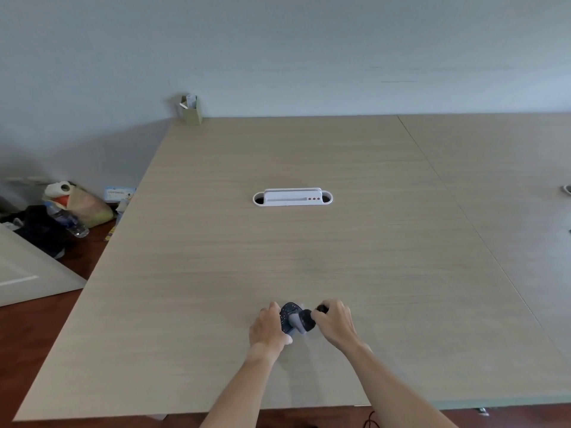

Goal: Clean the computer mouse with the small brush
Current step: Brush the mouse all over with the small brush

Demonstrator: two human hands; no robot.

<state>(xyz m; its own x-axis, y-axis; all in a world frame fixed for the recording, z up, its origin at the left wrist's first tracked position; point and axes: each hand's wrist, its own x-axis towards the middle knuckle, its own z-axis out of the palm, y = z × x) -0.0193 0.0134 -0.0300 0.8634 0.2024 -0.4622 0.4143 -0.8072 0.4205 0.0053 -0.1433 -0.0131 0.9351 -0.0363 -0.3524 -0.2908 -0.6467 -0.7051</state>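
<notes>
The computer mouse (289, 316) sits near the front edge of the table (278, 248), roughly midway along it, dark with small pale specks, and only partly visible — the left hand (268, 330) covers its left flank and rear, fingers curled around it in a steadying grip. The right hand (335, 322) is closed around the small brush (304, 322), whose dark handle end shows at the knuckles while its greyish head lies against the right side of the mouse; bristles cannot be made out separately, and the exact contact point is blurred. The underside of the mouse and whether it rests flat on the table cannot be told. Both forearms run off the bottom of the frame. The table is light wood-grain laminate, with a seam running diagonally down its right part. At its centre sits a white oval cable port (292, 197) with a raised cover bearing three red marks. At the far left corner, against the pale grey wall (278, 50), stands a small green holder (192, 112) with papers — contents illegible. On the reddish-brown floor beyond the left edge lie a plastic bottle (66, 219), a bag (89, 203) and dark items, indistinct. A small object is cut off at the right frame edge.
</notes>
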